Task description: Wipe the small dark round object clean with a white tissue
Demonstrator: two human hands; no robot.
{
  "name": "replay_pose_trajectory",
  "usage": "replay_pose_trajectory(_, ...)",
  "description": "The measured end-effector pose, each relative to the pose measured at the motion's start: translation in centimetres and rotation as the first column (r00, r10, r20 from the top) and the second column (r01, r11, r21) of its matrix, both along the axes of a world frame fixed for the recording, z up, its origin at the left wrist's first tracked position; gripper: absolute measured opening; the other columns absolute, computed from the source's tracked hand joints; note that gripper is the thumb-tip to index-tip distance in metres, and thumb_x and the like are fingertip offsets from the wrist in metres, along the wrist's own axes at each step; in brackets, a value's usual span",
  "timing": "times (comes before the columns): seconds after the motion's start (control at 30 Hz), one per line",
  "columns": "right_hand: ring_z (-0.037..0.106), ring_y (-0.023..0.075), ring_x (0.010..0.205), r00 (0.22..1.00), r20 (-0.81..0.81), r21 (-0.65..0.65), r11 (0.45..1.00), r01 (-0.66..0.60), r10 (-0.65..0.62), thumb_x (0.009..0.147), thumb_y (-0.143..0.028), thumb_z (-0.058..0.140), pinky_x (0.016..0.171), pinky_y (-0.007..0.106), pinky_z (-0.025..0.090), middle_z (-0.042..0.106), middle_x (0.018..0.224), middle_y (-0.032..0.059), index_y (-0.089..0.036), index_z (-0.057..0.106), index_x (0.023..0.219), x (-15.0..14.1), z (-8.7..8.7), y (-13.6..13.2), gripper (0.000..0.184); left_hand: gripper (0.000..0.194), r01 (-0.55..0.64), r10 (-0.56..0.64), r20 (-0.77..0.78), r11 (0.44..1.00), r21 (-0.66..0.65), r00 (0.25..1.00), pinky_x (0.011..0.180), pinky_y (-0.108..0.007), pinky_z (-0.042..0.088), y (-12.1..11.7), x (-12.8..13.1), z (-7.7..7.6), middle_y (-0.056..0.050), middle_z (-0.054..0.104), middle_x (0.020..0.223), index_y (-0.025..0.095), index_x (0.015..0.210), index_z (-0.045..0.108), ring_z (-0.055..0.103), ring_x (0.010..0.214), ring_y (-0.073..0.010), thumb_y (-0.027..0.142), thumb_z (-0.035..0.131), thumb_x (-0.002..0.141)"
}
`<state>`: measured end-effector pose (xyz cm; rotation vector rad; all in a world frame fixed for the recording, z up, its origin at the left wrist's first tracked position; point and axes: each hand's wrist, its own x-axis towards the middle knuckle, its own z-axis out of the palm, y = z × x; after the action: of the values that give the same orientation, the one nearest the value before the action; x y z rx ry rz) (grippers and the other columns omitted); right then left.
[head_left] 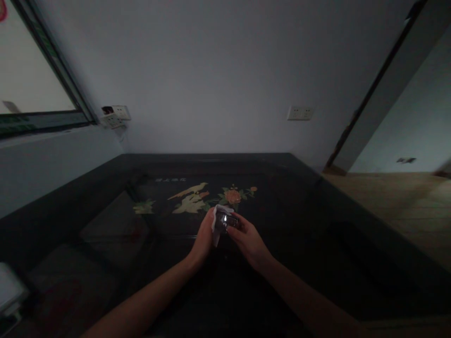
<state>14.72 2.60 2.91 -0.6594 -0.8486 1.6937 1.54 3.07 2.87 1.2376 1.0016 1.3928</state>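
Both hands meet over the middle of a dark glossy tabletop. My right hand is closed around a small, dark, shiny object with a bright reflection on it; its kind is too dim to make out. My left hand is closed on a thin white cloth or tissue, which wraps the left side and top of the shiny object. The palm-side fingers of the left hand are mostly hidden behind the cloth.
The tabletop bears a printed bird and a peony. A long dark item lies at the right. A white object stands at the left edge. Wall sockets and a window are beyond.
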Motion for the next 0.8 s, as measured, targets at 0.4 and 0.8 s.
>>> replay_pose_trajectory(0.4, 0.061, 0.0219, 0.091, 0.999, -0.040, -0.015, 0.999, -0.034, 0.033, 0.060, -0.020, 0.077, 0.084, 0.034, 0.044, 0.068, 0.089, 0.0024, -0.019, 0.065, 0.093, -0.2, -0.2, -0.2, 0.035, 0.036, 0.293, 0.188, -0.624, 0.757, 0.584, 0.759, 0.109, -0.048, 0.023, -0.4, -1.2, 0.5, -0.011, 0.051, 0.127, 0.022, 0.125, 0.050, 0.041, 0.124, -0.0239, 0.023, 0.040, 0.090)
replay_pose_trajectory(0.8, 0.060, 0.0202, 0.098, 0.997, -0.057, -0.013, 0.998, -0.053, 0.052, 0.060, -0.020, 0.080, 0.097, 0.037, 0.040, 0.068, 0.100, 0.0038, -0.019, 0.065, 0.102, 0.3, 0.2, -0.1, 0.045, 0.043, 0.011, 0.001, 0.096, 0.991, -0.130, 0.995, 0.086, -0.033, 0.047, 0.6, 0.1, -0.9, -0.006, 0.067, 0.104, 0.019, 0.107, 0.060, 0.062, 0.095, -0.0204, 0.052, 0.045, 0.084)
